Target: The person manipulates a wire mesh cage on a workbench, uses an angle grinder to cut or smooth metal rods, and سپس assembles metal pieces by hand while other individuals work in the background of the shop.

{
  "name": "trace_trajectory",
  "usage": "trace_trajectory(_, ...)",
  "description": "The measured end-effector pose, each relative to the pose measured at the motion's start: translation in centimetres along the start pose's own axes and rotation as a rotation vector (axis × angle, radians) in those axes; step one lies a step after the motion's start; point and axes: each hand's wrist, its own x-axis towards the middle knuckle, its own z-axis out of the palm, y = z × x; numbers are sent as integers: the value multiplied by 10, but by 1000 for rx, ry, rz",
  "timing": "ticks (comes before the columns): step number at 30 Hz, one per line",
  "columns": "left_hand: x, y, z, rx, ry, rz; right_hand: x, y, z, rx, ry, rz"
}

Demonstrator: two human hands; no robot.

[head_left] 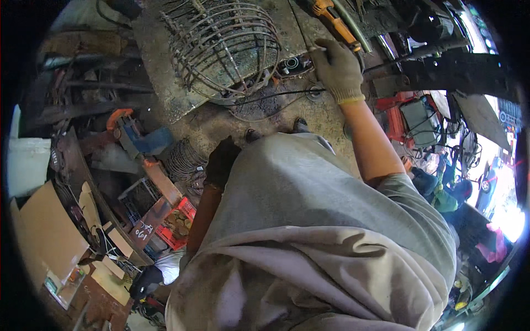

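My right hand (339, 69), in a pale knitted work glove, reaches forward at upper right. Its fingers are closed around the near end of a thin metal rod (298, 23), which runs away toward the top edge. Left of the rod, a rusty cage of bent wire hoops (229, 41) rests on a worn metal plate (160, 83). An orange power tool (337, 23) lies just beyond my right hand. My left hand (222, 163), in a dark glove, hangs low beside my apron; shadow hides how its fingers are set.
A wire coil (185, 159) lies on the floor by my left hand. Further left are a blue and orange vise (144, 139) and a red crate (185, 208). A red-framed machine (400, 118) stands at right, with a person in green (446, 198) beyond. A dark cable (270, 98) crosses ahead.
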Motion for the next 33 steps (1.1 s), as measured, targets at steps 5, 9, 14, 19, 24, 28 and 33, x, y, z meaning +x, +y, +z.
trace_trajectory(5, 8, -13, 1, -27, -7, 11, 22, -1, 26, -280, -358, 227)
trace_trajectory(9, 11, -21, 1, -44, -17, 17, 21, 19, 24, -86, -353, 216)
trace_trajectory(14, 4, -26, 4, -66, -25, -20, -41, 39, -12, 186, -473, 318)
trace_trajectory(19, -1, -29, 10, -70, -38, -84, -91, 39, -51, 179, -313, 260)
trace_trajectory(24, 4, -28, 26, -84, -17, -148, -57, 58, -90, 54, -430, 59)
trace_trajectory(28, 13, -30, 48, -97, -2, -162, -31, 81, -101, 36, -515, -84)
trace_trajectory(33, 35, -30, 78, -377, 87, -339, 5, 81, -107, -141, -675, -222)
